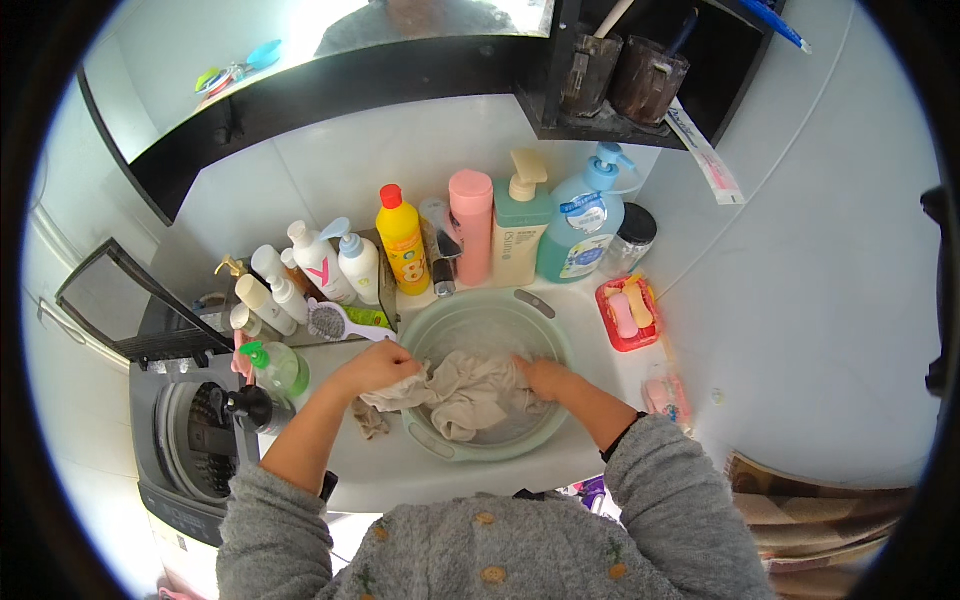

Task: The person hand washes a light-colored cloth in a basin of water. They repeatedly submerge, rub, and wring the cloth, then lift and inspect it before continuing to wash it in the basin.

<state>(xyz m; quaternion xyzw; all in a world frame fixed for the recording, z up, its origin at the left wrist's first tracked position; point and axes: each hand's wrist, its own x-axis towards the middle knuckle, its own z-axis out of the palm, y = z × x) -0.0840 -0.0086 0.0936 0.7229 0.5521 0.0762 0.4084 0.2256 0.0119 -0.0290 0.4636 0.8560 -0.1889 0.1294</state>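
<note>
A pale green plastic basin (559, 427) stands on the white sink counter with cloudy water inside. A wet beige cloth (469, 390) lies partly in the water, one end drawn over the basin's left rim. My left hand (381, 367) is closed on that end, at the upper left rim. My right hand (541, 377) is at the cloth's right side, inside the basin, its fingertips against the fabric; how firmly they hold it is hidden. A small crumpled brownish cloth (370, 418) lies on the counter just left of the basin.
Behind the basin stand a yellow bottle (403, 240), a pink bottle (472, 229) and pump bottles. A red soap dish (628, 313) with soap bars is at the right. A hairbrush (349, 322), a green-topped pump bottle (276, 367) and an open top-loading washing machine (169, 480) are at the left.
</note>
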